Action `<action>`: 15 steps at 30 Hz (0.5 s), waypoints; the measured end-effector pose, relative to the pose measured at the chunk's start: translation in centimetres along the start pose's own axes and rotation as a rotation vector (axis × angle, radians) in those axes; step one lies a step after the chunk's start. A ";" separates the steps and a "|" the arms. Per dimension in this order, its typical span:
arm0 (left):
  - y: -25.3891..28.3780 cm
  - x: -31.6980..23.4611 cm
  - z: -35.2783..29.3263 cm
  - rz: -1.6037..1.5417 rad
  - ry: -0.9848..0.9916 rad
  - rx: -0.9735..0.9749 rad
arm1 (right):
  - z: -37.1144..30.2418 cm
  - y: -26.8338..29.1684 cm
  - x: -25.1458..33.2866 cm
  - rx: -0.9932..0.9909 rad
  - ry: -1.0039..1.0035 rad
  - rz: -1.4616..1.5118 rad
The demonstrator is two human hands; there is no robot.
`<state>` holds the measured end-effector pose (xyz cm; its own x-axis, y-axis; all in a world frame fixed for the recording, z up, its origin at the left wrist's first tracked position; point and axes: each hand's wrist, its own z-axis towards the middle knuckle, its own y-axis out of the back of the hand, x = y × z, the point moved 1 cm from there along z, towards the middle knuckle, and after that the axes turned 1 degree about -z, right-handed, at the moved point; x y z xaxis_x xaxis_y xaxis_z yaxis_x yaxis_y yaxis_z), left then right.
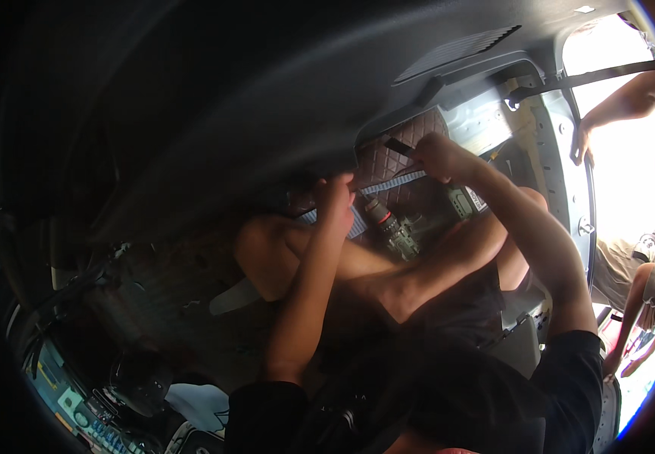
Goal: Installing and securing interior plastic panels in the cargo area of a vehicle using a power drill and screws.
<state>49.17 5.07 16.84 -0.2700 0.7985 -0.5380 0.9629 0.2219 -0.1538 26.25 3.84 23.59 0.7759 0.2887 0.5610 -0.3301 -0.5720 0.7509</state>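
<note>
My left hand (335, 200) is up against the lower edge of a dark moulded panel (252, 113), its fingers curled. What they hold, if anything, I cannot make out. My right hand (442, 157) is closed round a short, flat black bar (398, 146) whose free end points left toward the panel. Behind and below it lies a brown quilted mat (418, 136). Between my crossed legs and the panel rests a cordless power tool (389, 225) with a red ring near its front. A greenish boxy case or battery (461, 202) lies under my right forearm.
The dark panel hangs low over my hands. Beyond the vehicle's door opening (591, 219) on the right, one person's arm (626, 110) reaches to the frame, and another person (630, 280) bends lower down. Cluttered small parts (93, 408) lie at lower left.
</note>
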 end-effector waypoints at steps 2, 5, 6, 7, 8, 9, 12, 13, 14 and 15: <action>-0.4 -0.4 0.6 0.003 0.186 0.034 | 1.6 0.2 0.0 0.309 -0.563 0.170; -1.4 0.1 2.2 -0.024 0.205 0.000 | 3.3 0.4 0.8 0.244 -0.812 0.464; -1.8 0.4 2.9 -0.025 0.213 -0.003 | 3.5 0.3 0.9 0.181 -0.779 0.479; -2.2 0.9 3.3 0.017 0.151 -0.117 | 4.4 -0.1 0.9 0.213 -0.648 0.373; -2.5 1.3 3.7 0.034 0.123 -0.174 | 4.5 -0.4 0.7 0.222 -0.586 0.288; -2.8 1.6 4.0 0.053 0.095 -0.231 | 5.2 -0.9 0.3 0.252 -0.520 0.263; -3.5 1.3 4.1 0.076 0.093 -0.358 | 6.2 -2.0 -1.5 0.130 -0.837 0.475; -3.7 0.7 4.1 0.001 0.086 -0.314 | 7.1 -2.2 -1.7 0.205 -0.680 0.292; -3.8 0.3 3.8 -0.071 0.084 -0.274 | 7.3 -2.1 -1.7 0.249 -0.599 0.204; -3.8 -0.3 3.6 -0.070 0.086 -0.278 | 7.7 -2.0 -1.4 0.285 -0.517 0.116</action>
<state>45.59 1.97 14.62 -0.3463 0.8177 -0.4599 0.9090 0.4136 0.0508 29.94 -1.33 18.60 0.9280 -0.1577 0.3376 -0.3263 -0.7813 0.5321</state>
